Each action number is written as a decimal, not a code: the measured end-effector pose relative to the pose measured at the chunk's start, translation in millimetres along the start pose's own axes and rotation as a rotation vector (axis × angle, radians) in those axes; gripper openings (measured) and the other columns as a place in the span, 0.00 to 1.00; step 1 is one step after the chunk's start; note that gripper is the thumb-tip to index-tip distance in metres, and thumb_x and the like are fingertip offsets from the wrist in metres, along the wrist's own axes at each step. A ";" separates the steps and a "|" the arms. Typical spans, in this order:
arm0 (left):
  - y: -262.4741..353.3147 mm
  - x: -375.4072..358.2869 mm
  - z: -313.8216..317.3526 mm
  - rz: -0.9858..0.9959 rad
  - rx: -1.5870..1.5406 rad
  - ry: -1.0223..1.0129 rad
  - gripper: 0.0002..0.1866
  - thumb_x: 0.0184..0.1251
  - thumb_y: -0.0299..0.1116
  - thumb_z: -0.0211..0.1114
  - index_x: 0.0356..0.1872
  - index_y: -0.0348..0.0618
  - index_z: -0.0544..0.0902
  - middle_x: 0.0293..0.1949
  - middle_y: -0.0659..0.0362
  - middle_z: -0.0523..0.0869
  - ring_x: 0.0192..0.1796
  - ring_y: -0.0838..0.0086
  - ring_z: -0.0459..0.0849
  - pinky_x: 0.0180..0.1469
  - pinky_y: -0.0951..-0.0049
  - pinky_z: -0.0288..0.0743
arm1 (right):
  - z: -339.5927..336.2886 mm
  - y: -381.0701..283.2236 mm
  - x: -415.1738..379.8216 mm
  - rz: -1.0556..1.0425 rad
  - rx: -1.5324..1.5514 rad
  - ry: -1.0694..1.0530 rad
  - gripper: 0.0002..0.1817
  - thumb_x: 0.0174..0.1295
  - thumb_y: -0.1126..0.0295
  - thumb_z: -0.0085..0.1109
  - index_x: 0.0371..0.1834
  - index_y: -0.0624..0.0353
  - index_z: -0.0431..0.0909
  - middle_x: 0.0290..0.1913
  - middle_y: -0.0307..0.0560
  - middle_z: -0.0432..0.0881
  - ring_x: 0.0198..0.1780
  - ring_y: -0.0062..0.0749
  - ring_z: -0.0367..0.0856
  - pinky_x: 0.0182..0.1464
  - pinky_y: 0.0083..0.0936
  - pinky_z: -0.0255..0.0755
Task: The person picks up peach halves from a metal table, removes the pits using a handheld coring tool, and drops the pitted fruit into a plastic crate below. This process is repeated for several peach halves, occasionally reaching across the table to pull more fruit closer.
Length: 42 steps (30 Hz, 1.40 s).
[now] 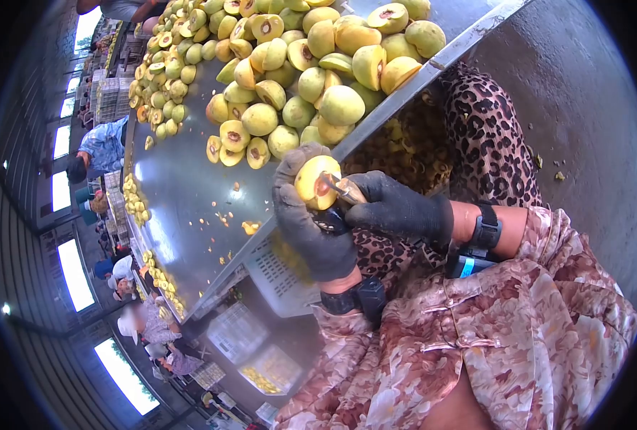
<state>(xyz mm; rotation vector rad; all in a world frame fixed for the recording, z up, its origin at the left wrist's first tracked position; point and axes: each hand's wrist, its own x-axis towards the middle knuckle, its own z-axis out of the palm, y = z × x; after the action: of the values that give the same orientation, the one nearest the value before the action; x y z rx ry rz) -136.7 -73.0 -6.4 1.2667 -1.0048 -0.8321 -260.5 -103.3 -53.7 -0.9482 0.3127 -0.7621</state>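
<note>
A grey sheet-metal table [189,179] carries a heap of rounded yellow-green fruit [260,120], some cut open, up to its near edge. Just beside that edge, the dark-gloved left hand [305,226] extends tableward, fingers curled around a yellow halved fruit [309,178]; the black-gloved right hand [403,206] lies sideways, clenched on a wooden-handled metal tool [352,190] whose tip meets the fruit's brown centre.
</note>
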 end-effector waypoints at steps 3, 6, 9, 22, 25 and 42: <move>-3.2 -4.3 -2.4 -0.032 0.007 -0.002 0.30 0.87 0.52 0.45 0.70 0.33 0.73 0.64 0.48 0.81 0.67 0.60 0.79 0.72 0.60 0.73 | -9.1 -2.4 0.7 0.030 -0.107 -0.027 0.18 0.62 0.74 0.58 0.54 0.65 0.82 0.45 0.44 0.88 0.49 0.24 0.81 0.56 0.30 0.76; -1.0 -9.5 -10.6 -0.052 0.135 -0.023 0.32 0.86 0.53 0.46 0.73 0.33 0.72 0.63 0.48 0.81 0.67 0.60 0.80 0.72 0.60 0.73 | -15.4 -4.7 3.5 -0.037 -0.337 0.013 0.17 0.63 0.72 0.61 0.56 0.60 0.83 0.43 0.50 0.89 0.44 0.33 0.86 0.53 0.34 0.78; 3.4 -7.6 -16.1 0.005 0.222 -0.083 0.32 0.86 0.53 0.48 0.71 0.33 0.72 0.62 0.48 0.82 0.65 0.60 0.81 0.71 0.60 0.74 | -18.7 -2.2 9.0 -0.214 -0.596 0.084 0.15 0.65 0.67 0.64 0.54 0.56 0.84 0.42 0.56 0.89 0.41 0.49 0.88 0.48 0.39 0.80; 26.7 -22.0 21.7 -0.171 -0.174 0.151 0.26 0.85 0.53 0.51 0.53 0.35 0.80 0.49 0.48 0.86 0.49 0.64 0.86 0.51 0.67 0.83 | -2.9 20.5 3.9 -0.285 -0.457 0.007 0.15 0.73 0.58 0.61 0.46 0.59 0.86 0.41 0.60 0.88 0.43 0.56 0.89 0.45 0.42 0.80; 29.8 -20.3 33.7 -0.188 -0.297 0.094 0.31 0.85 0.59 0.49 0.59 0.35 0.77 0.51 0.47 0.84 0.48 0.65 0.83 0.44 0.75 0.81 | -14.2 13.7 5.7 -0.216 -0.582 0.050 0.15 0.72 0.58 0.62 0.43 0.60 0.87 0.36 0.60 0.88 0.39 0.52 0.89 0.43 0.41 0.79; 30.0 -35.4 17.1 -0.027 0.110 0.013 0.26 0.84 0.49 0.55 0.34 0.35 0.83 0.36 0.48 0.87 0.31 0.67 0.86 0.30 0.72 0.80 | -16.1 17.7 -8.2 -0.085 -0.045 -0.490 0.35 0.63 0.76 0.68 0.74 0.60 0.67 0.69 0.46 0.75 0.70 0.29 0.71 0.75 0.29 0.64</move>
<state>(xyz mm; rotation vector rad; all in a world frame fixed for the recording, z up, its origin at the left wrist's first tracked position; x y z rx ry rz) -166.4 -42.4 18.7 1.3802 -1.0368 -0.7969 -267.3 -101.1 -77.9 -1.1618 -0.1399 -0.5770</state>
